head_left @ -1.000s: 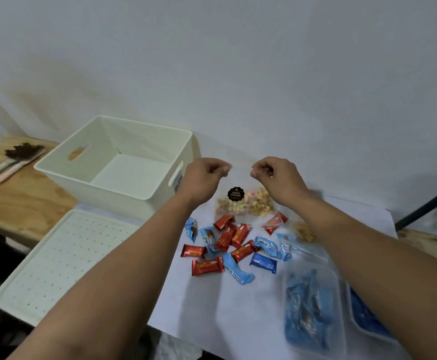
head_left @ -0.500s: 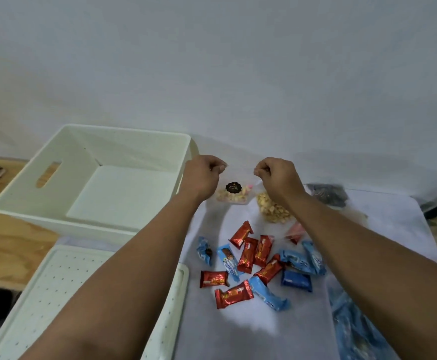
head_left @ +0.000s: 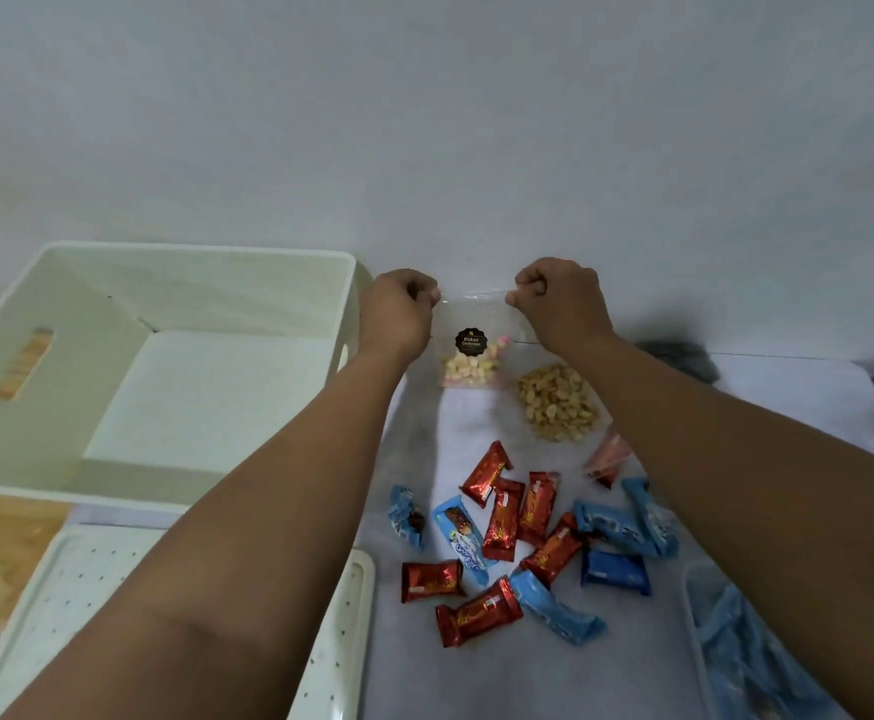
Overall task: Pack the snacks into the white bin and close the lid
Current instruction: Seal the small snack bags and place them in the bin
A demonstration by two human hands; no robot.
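White cloth covers the work surface [head_left: 476,678], with a plain pale wall behind it. At the far middle, a clear biscuit bag [head_left: 474,350] with a dark round label hangs between both hands: the left hand [head_left: 398,314] pinches its top left corner and the right hand [head_left: 559,304] pinches the top right corner, fingers pressed together on the film, top edge stretched taut. Its small pale biscuits sag in the bottom, which hangs just above or touching the cloth; I cannot tell which.

It should handle as light and floppy, the film slick and the biscuits probably brittle, so the top seam is a sound hold, and lowering rather than dropping seems wise.

Just left stands the white bin [head_left: 87,491], open and empty. Its perforated lid [head_left: 76,605] lies flat on the near left. Right of the bag sits a bag of yellowish nuts [head_left: 557,400]. Nearer lie scattered red-wrapped bars [head_left: 502,517] and blue-wrapped bars [head_left: 614,571], small and stiff enough to gather by the handful. At the near right edge a clear tub [head_left: 736,652] holds more blue packets.
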